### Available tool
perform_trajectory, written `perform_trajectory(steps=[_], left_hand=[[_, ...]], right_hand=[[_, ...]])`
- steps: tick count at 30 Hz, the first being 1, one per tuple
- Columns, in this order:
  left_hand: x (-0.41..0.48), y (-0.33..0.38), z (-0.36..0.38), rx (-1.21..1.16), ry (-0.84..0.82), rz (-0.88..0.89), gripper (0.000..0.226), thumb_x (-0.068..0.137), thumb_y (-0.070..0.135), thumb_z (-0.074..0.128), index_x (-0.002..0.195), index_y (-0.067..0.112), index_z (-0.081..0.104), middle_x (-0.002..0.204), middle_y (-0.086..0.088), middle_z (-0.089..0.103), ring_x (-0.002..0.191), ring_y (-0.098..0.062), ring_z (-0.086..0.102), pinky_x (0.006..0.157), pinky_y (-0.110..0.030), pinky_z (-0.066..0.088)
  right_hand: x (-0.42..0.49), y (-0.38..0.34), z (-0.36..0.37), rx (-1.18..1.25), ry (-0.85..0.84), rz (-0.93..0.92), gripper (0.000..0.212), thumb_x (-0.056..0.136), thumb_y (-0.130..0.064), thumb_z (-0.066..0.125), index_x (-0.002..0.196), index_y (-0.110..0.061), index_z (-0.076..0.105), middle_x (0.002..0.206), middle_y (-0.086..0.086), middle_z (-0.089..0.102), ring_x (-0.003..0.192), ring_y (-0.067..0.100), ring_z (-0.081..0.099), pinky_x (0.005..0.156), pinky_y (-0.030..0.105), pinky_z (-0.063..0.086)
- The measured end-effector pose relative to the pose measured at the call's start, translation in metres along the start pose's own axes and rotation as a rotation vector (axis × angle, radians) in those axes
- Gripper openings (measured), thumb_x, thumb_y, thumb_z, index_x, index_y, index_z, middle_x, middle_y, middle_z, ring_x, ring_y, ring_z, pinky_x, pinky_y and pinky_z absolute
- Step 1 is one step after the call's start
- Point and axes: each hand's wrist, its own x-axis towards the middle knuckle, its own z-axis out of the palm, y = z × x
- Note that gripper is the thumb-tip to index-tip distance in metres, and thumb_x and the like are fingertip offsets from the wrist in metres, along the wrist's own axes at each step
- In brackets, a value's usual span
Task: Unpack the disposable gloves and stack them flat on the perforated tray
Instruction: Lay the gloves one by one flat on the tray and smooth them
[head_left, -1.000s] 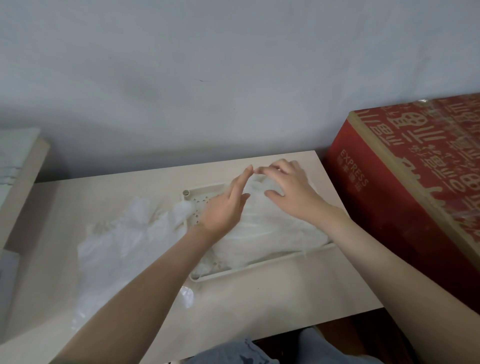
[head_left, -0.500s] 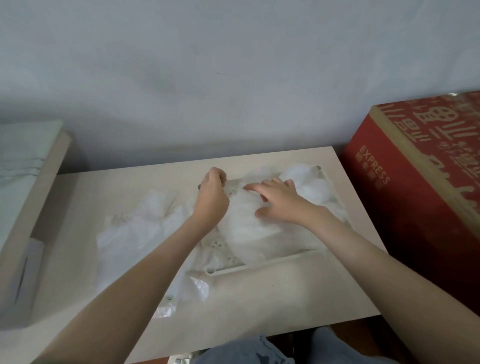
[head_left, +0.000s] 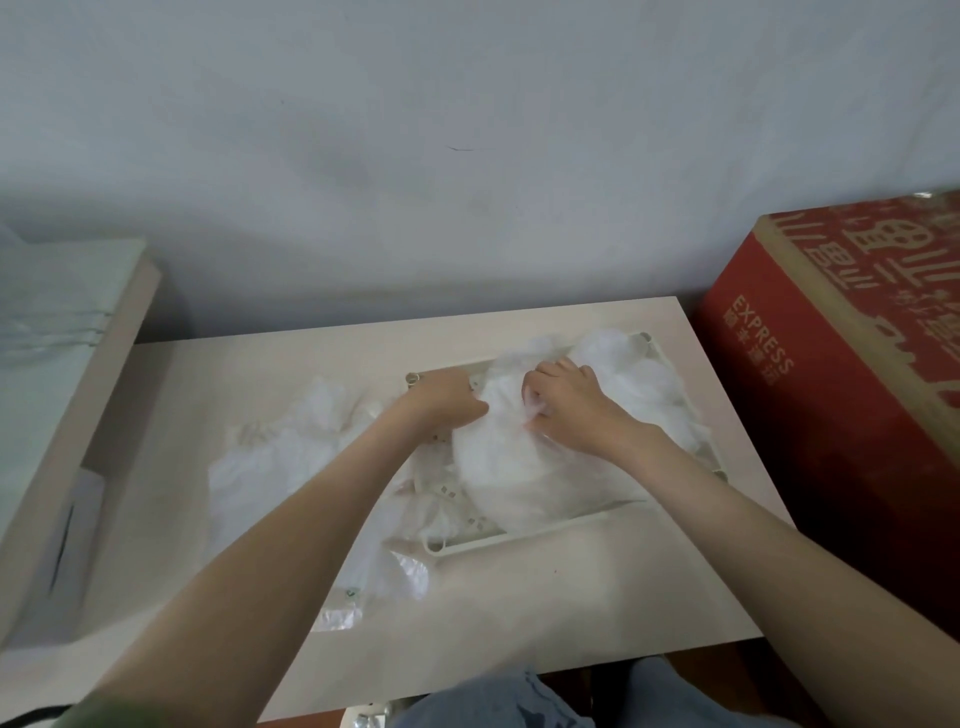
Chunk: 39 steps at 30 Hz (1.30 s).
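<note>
Left hand (head_left: 447, 402) and right hand (head_left: 569, 402) fingers curling, gripping glove pile (head_left: 519, 467), likely tugging it flat across perforated tray (head_left: 545, 535); loose gloves (head_left: 291, 457) lying on surface (head_left: 519, 597) alongside.

Left hand (head_left: 448, 401), right hand (head_left: 567, 406) — fingers curled, close.

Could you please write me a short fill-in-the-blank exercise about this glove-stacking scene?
1. The left hand and right hand both hold the glove pile, which lies on the perforated ____.
2. A heap of loose gloves lies on the table, to the ____ of that pile.
3. The box right of the table is coloured ____.
4. The English word on its side reads ____.
Missing words: tray; left; red; EXPRESS.
</note>
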Motion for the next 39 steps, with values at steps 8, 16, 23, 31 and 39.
perform_trajectory(steps=[8,16,23,31,39], left_hand=[[-0.006,0.005,-0.003,-0.078,-0.013,-0.004,0.017,0.098,0.016,0.03,0.104,0.012,0.045,0.1,-0.006,0.052,0.083,-0.021,0.044,0.073,-0.031,0.026],[-0.006,0.014,-0.004,-0.061,-0.065,-0.05,0.022,0.095,0.03,0.043,0.082,0.013,0.046,0.076,0.001,0.047,0.072,-0.018,0.046,0.059,-0.028,0.027],[-0.01,0.023,-0.002,-0.014,-0.091,-0.053,0.027,0.09,0.031,0.058,0.11,0.013,0.055,0.102,-0.001,0.055,0.092,-0.02,0.051,0.072,-0.026,0.038],[-0.014,0.032,-0.009,-0.205,-0.119,0.003,0.03,0.091,0.021,0.052,0.119,0.009,0.053,0.105,-0.006,0.057,0.085,-0.021,0.053,0.061,-0.026,0.04],[-0.011,0.022,-0.024,0.06,-0.186,0.044,0.026,0.093,0.022,0.051,0.11,0.003,0.057,0.096,-0.01,0.062,0.077,-0.026,0.054,0.066,-0.029,0.039]], right_hand=[[-0.003,0.004,-0.007,0.2,-0.03,0.141,0.019,0.086,-0.009,0.047,0.078,-0.016,0.031,0.077,0.003,0.042,0.08,0.025,0.036,0.079,0.034,0.032],[-0.01,0.007,-0.004,0.205,-0.021,0.048,0.03,0.086,-0.004,0.046,0.105,-0.021,0.061,0.077,-0.001,0.057,0.088,0.019,0.04,0.093,0.03,0.033],[-0.014,0.006,-0.006,0.026,-0.124,-0.044,0.042,0.095,-0.011,0.039,0.133,-0.026,0.045,0.073,-0.011,0.035,0.091,0.019,0.035,0.093,0.032,0.027],[-0.016,0.01,-0.008,0.026,-0.092,0.062,0.061,0.094,-0.014,0.041,0.15,-0.015,0.016,0.09,-0.003,0.041,0.092,0.021,0.032,0.097,0.037,0.03],[-0.016,0.021,-0.011,0.109,-0.066,0.191,0.069,0.096,-0.016,0.043,0.154,-0.019,0.006,0.093,0.005,0.039,0.093,0.026,0.038,0.09,0.032,0.027]])
